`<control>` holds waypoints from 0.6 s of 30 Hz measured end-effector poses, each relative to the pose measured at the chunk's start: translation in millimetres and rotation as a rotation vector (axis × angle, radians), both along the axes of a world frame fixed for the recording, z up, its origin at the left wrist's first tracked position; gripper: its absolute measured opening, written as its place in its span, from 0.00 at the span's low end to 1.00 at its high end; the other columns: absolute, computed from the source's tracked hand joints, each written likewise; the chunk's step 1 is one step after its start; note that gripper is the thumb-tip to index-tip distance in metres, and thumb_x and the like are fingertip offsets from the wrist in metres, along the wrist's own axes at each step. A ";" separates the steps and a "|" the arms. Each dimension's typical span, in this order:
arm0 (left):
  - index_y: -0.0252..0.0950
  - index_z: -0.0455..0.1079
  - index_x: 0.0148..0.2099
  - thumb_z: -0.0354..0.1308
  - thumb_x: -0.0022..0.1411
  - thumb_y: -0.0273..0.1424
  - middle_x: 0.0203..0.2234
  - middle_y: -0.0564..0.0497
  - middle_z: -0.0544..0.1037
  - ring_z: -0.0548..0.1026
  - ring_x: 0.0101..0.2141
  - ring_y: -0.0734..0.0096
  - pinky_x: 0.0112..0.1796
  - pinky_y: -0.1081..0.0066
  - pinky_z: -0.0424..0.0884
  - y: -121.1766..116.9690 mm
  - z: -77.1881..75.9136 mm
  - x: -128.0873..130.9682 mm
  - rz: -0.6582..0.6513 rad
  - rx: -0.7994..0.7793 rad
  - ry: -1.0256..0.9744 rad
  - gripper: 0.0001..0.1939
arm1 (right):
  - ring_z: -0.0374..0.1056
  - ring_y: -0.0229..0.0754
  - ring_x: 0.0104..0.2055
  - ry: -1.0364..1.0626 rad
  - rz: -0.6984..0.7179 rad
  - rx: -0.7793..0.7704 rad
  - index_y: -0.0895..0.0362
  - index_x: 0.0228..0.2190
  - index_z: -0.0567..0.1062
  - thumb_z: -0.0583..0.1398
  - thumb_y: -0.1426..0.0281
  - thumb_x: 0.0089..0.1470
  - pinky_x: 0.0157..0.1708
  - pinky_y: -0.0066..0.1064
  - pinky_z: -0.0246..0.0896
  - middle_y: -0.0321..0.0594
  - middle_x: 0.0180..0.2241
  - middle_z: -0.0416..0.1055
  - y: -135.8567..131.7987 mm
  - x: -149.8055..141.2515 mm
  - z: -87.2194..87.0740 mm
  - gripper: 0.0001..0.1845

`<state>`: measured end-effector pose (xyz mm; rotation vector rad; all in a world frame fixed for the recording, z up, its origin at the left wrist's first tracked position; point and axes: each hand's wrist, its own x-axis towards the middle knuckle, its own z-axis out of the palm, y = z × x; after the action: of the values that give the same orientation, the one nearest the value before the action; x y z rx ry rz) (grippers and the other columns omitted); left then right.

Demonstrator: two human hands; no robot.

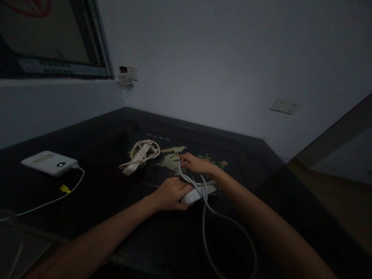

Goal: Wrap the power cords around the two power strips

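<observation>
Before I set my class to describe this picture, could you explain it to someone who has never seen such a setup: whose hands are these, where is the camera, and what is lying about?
There is no machine here: the bare hands belong to the person wearing the camera. This single picture comes from their head, looking forward and down.

The left hand grips a white bar, apparently a power strip. The right hand pinches a pale cord that crosses over the bar and loops down.

On the dark, flower-patterned tabletop lies a second strip with its cord wound about it. Further left are a flat white device with a cable plugged in and a yellow tag.
</observation>
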<state>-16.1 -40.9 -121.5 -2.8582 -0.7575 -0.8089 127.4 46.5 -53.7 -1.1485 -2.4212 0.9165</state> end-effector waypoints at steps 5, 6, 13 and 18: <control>0.34 0.67 0.38 0.55 0.56 0.37 0.28 0.47 0.78 0.75 0.30 0.63 0.32 0.67 0.67 -3.8 1.7 2.7 -0.016 -0.068 0.017 0.11 | 0.62 0.33 0.26 0.266 0.021 -0.183 0.56 0.22 0.65 0.57 0.73 0.52 0.29 0.25 0.59 0.32 0.24 0.67 3.2 -8.4 -16.3 0.09; 0.35 0.66 0.39 0.56 0.56 0.37 0.29 0.48 0.78 0.76 0.30 0.62 0.33 0.67 0.66 -4.4 2.4 3.1 -0.004 -0.088 0.008 0.12 | 0.62 0.33 0.25 0.324 0.013 -0.212 0.56 0.23 0.64 0.56 0.72 0.53 0.27 0.25 0.58 0.31 0.23 0.67 2.7 -7.5 -19.0 0.08; 0.36 0.65 0.38 0.57 0.54 0.41 0.25 0.49 0.77 0.75 0.27 0.63 0.32 0.68 0.65 -2.7 -1.2 4.1 0.151 -0.176 0.006 0.14 | 0.55 0.29 0.15 0.660 -0.095 -0.360 0.54 0.32 0.63 0.60 0.61 0.49 0.15 0.19 0.46 0.26 0.18 0.67 -0.3 22.8 -25.8 0.13; 0.36 0.65 0.41 0.57 0.53 0.41 0.25 0.49 0.76 0.74 0.27 0.61 0.30 0.68 0.65 -0.4 -7.5 3.3 0.167 -0.265 -0.035 0.17 | 0.63 0.31 0.19 0.825 -0.111 -0.492 0.56 0.42 0.69 0.64 0.65 0.44 0.18 0.21 0.56 0.33 0.24 0.74 -11.0 36.1 -21.2 0.22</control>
<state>-12.8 -41.4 -129.1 -2.9565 -1.1727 -0.7915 163.6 35.5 -74.9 -0.7857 -1.4965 1.6072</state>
